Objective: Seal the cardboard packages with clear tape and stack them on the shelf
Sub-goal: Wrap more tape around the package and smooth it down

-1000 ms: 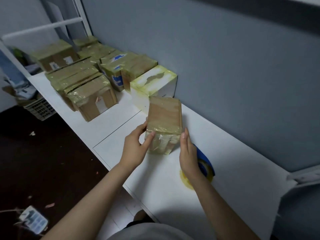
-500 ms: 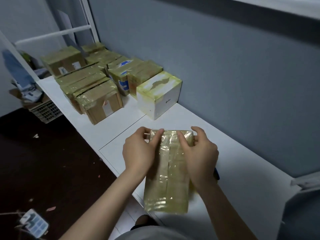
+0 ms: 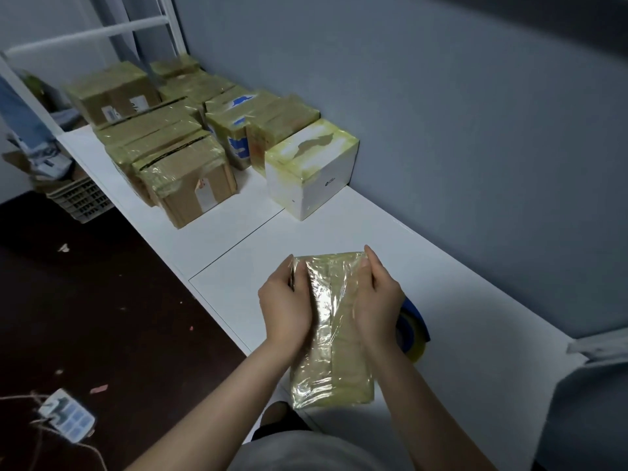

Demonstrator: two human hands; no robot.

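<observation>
- Taped box [image 3: 331,338] lies lengthwise on the white shelf [image 3: 475,300], near its front edge;
- left hand [image 3: 285,300] grips its left side; right hand [image 3: 377,297] grips its right;
- tape roll [image 3: 413,329] just beside the right hand;
- sealed boxes [image 3: 183,164] grouped farther along.

Long white shelf [image 3: 475,283] against grey wall, taped boxes on it.
On it: white box [image 3: 311,168] touching the wall; brown taped boxes [image 3: 190,178] clustered just behind and left of white box; tape roll [image 3: 414,331] well in front of it.
</observation>
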